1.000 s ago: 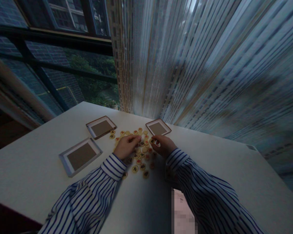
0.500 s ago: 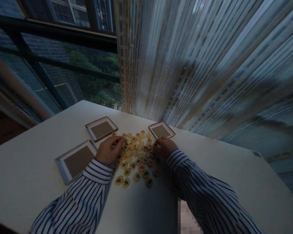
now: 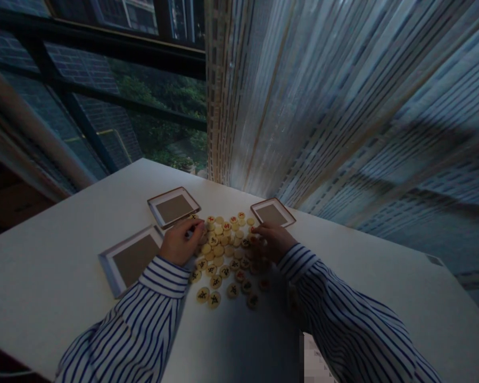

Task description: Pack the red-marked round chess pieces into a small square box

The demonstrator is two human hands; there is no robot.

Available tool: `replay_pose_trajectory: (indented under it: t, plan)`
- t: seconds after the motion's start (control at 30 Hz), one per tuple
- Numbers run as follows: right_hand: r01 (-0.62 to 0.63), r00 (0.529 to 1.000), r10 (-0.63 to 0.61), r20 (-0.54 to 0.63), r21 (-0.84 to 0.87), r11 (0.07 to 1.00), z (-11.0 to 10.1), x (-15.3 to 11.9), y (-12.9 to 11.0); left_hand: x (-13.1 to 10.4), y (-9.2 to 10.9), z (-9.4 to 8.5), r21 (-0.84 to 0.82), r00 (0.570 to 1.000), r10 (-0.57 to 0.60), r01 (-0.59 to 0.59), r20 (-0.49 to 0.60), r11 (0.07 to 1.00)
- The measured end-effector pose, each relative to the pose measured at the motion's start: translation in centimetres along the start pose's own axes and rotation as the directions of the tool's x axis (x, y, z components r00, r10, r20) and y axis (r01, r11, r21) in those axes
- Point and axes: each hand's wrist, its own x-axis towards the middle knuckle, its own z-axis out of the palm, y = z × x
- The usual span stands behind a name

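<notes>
Round Chinese chess pieces [image 3: 219, 250] lie in a loose heap on the white table, some showing red or black characters, others blank side up. At the heap's left edge is my left hand [image 3: 180, 242], thumb and forefinger closed together at a pale piece, which the fingertips partly hide. Across the heap, my right hand [image 3: 275, 242] reaches in from the right with its fingers apart. Its forefinger is at a red-marked piece [image 3: 252, 230]; the lower fingers are in shadow over other pieces, and their contact is hard to see.
Two shallow trays with grey-brown bottoms, a left one [image 3: 174, 207] and a right one [image 3: 273, 213], stand behind the heap. A larger open box part [image 3: 107, 266] lies left of my left forearm. Beyond the white table [image 3: 367, 287] are a window and a string curtain [image 3: 259, 106].
The view has shifted, so the table and pieces appear farther right. My right forefinger has stretched out over the heap. My left hand stays at the heap's left edge with its pinch kept.
</notes>
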Motion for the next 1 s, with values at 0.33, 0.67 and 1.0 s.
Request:
replay_pose_trajectory:
  t: [0.33, 0.67, 1.0]
  plan:
    - [0.032, 0.996, -0.027, 0.089, -0.049, 0.998, 1.1, 1.3, -0.5, 0.0, -0.3, 0.0, 0.003, 1.000, -0.016, 0.016, -0.025, 1.000]
    - [-0.091, 0.994, 0.088, 0.058, 0.056, 0.994, 1.3, 3.6, -0.5, 0.0, -0.8, 0.2, -0.003, 0.998, 0.011, -0.011, -0.062, 1.000]
    - [-0.117, 0.988, 0.113, 0.106, 0.030, 0.993, 1.4, 3.8, -0.3, 0.1, -0.7, 0.0, 0.012, 0.995, 0.063, -0.062, -0.080, 0.998]
